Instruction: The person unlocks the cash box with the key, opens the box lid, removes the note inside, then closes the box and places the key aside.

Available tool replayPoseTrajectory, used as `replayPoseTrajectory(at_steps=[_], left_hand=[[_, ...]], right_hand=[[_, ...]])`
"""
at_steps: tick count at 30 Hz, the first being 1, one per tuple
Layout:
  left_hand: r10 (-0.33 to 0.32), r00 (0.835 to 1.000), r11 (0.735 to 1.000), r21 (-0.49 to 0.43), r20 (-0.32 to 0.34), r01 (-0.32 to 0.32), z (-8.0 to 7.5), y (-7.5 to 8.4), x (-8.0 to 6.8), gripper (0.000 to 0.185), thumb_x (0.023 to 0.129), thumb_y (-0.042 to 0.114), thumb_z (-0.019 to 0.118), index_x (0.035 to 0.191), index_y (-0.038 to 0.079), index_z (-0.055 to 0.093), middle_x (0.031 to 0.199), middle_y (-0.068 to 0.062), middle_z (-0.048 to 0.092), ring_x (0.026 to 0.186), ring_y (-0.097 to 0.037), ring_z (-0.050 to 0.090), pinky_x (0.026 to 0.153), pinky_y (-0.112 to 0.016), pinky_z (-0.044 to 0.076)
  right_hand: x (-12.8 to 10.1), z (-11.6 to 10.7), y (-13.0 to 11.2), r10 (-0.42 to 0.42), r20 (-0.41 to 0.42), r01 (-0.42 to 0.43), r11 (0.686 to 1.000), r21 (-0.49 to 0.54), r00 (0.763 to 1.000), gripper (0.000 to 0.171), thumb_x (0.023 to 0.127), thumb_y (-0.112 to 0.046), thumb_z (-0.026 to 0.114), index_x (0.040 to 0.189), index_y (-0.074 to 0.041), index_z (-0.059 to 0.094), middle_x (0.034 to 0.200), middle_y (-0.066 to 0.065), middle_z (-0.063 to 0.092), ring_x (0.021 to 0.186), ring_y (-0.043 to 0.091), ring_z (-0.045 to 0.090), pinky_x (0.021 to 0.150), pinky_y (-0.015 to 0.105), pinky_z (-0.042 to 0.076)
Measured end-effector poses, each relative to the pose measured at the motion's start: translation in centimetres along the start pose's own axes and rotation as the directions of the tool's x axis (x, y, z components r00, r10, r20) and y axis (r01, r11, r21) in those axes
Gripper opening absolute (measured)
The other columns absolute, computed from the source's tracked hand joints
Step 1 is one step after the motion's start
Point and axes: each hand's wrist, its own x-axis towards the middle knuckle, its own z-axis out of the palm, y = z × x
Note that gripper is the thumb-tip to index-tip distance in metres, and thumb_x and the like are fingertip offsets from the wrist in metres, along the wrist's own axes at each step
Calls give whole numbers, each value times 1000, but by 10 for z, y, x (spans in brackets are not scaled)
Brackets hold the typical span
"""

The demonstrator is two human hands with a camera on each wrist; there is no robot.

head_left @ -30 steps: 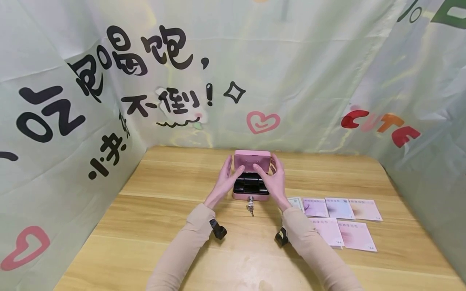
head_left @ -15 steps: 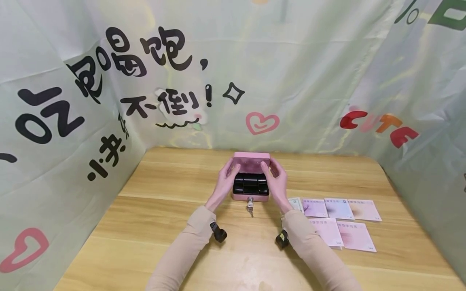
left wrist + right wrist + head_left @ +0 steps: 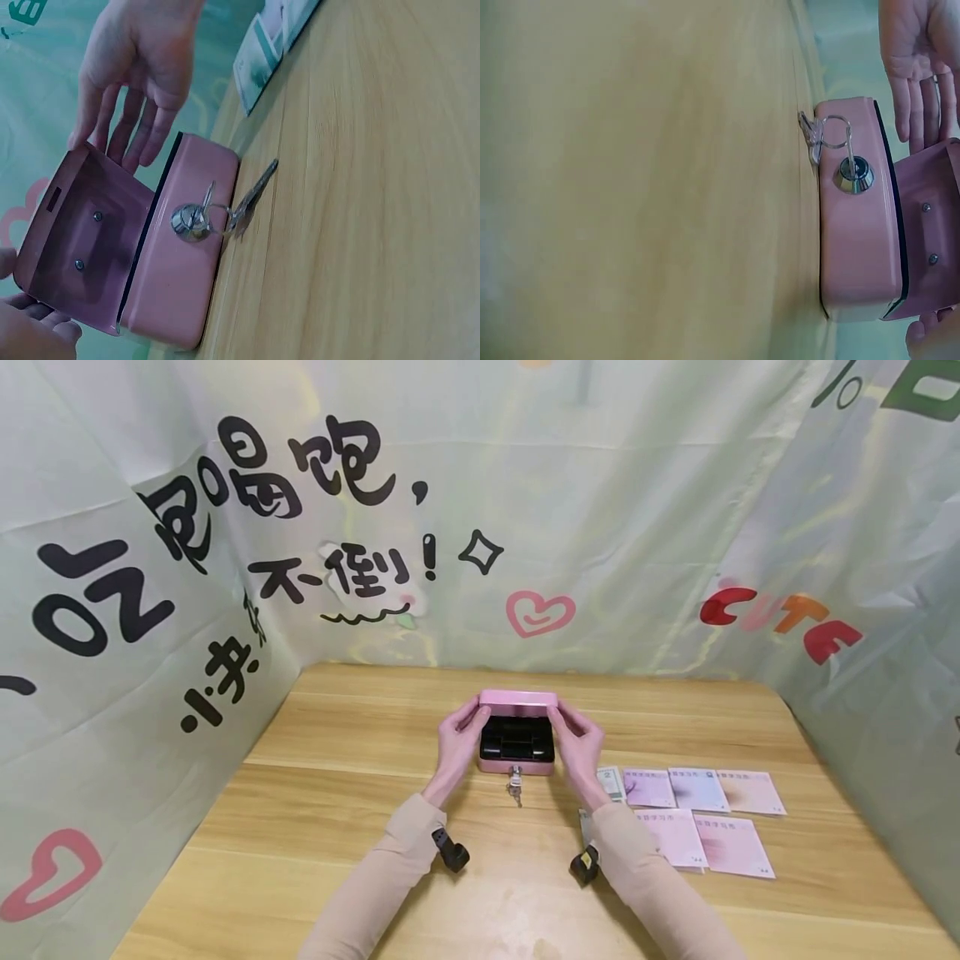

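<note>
A small pink cash box (image 3: 517,766) stands mid-table with a black tray (image 3: 517,739) inside. Its lid (image 3: 517,698) is tilted forward, half lowered over the tray. My left hand (image 3: 457,739) touches the lid's left end and my right hand (image 3: 577,739) its right end, both with fairly straight fingers. A key (image 3: 515,785) on a ring hangs from the front lock. In the left wrist view the lid's inner face (image 3: 82,232), the lock (image 3: 187,223) and my right hand (image 3: 127,82) show. The right wrist view shows the box front (image 3: 855,247) and my left hand (image 3: 922,60).
Several pink and purple paper notes (image 3: 697,789) lie in two rows on the wooden table (image 3: 337,810) right of the box, with a greenish bundle (image 3: 611,781) closest to it. Printed fabric walls (image 3: 150,610) enclose the table on three sides.
The lid has swung from upright down toward the front. Both hands moved from its face to its ends and came lower with it.
</note>
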Motion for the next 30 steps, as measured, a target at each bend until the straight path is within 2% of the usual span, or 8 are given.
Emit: replayPoseTrajectory(at_steps=[2, 6, 9, 11, 15, 20, 30], left_hand=[[-12, 1000, 1000, -28, -23, 11, -1, -1, -2, 42, 94, 7, 68, 134, -4, 59, 137, -22, 61, 128, -31, 61, 107, -28, 52], [-44, 998, 997, -70, -46, 41, -2, -1, -6, 40, 92, 5, 70, 130, -4, 63, 133, -22, 64, 121, -23, 65, 99, -20, 55], [-66, 996, 995, -82, -53, 62, -3, -2, -9, 40, 91, 4, 72, 129, -4, 64, 131, -22, 64, 119, -20, 66, 98, -19, 55], [-77, 996, 993, -93, -50, 73, -5, -2, -10, 40, 90, 4, 72, 129, -4, 64, 131, -22, 64, 120, -20, 66, 98, -19, 55], [-90, 995, 991, -101, -32, 86, -7, -4, -14, 41, 89, 2, 72, 129, -5, 63, 131, -24, 64, 122, -26, 66, 98, -21, 55], [-114, 993, 987, -112, -8, 112, -11, -6, -19, 43, 89, -2, 71, 130, -6, 61, 133, -25, 61, 129, -33, 60, 99, -22, 55], [-180, 984, 979, -100, -4, 179, -16, -9, -27, 43, 86, -4, 73, 128, -6, 63, 132, -25, 62, 128, -35, 61, 98, -24, 56]], right_hand=[[-3, -1, 0, 7, -1, -7, 1000, 23, 1000, 39, 91, -12, 74, 128, 1, 65, 127, 17, 68, 89, -10, 66, 85, 7, 54], [-8, -4, -1, 37, 0, -37, 998, 56, 999, 40, 90, -8, 74, 127, 4, 65, 113, 1, 77, 90, -8, 67, 85, 9, 55], [-12, -7, -1, 64, 8, -65, 996, 63, 998, 39, 90, -6, 74, 126, 4, 65, 98, -14, 77, 89, -5, 67, 85, 10, 55], [-14, -8, -2, 85, 18, -86, 994, 63, 996, 39, 90, -5, 73, 127, 4, 65, 96, -17, 76, 90, -5, 67, 86, 10, 55], [-18, -11, -4, 121, 34, -122, 991, 50, 992, 40, 91, -2, 71, 130, 5, 62, 110, -4, 77, 91, -5, 67, 87, 10, 55], [-24, -14, -5, 151, 50, -152, 988, 21, 987, 41, 91, 1, 69, 130, 7, 61, 129, 17, 69, 92, -5, 65, 88, 9, 54], [-30, -20, -7, 264, 81, -267, 963, 29, 961, 45, 93, -5, 68, 136, 5, 56, 141, 22, 57, 95, -5, 63, 93, 9, 52]])
